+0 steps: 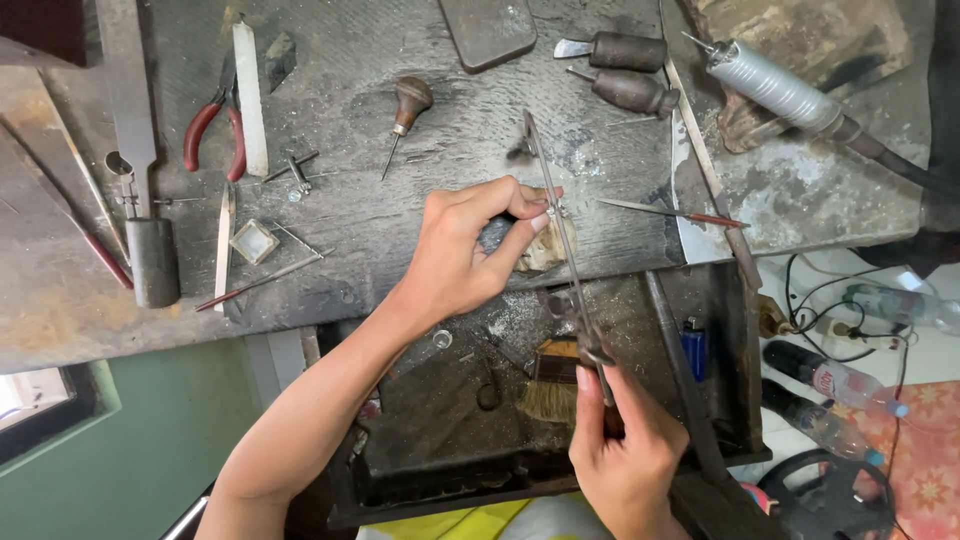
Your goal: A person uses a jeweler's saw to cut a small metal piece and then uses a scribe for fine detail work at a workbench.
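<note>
Nearest, the right hand (625, 455) has its fingers closed around the handle of a saw (565, 235), thumb lying along it. Under that hand, a brush (550, 385) lies in the dark tray (420, 420). The saw's long axis runs away from the person, tilted slightly left, tip out over the bench (400, 130). Farther out, the left hand (470, 245) pinches a small metal piece (553, 210) between thumb and forefinger, touching the blade at the bench edge. Beyond lie pliers (215, 125) and a graver (405, 110).
</note>
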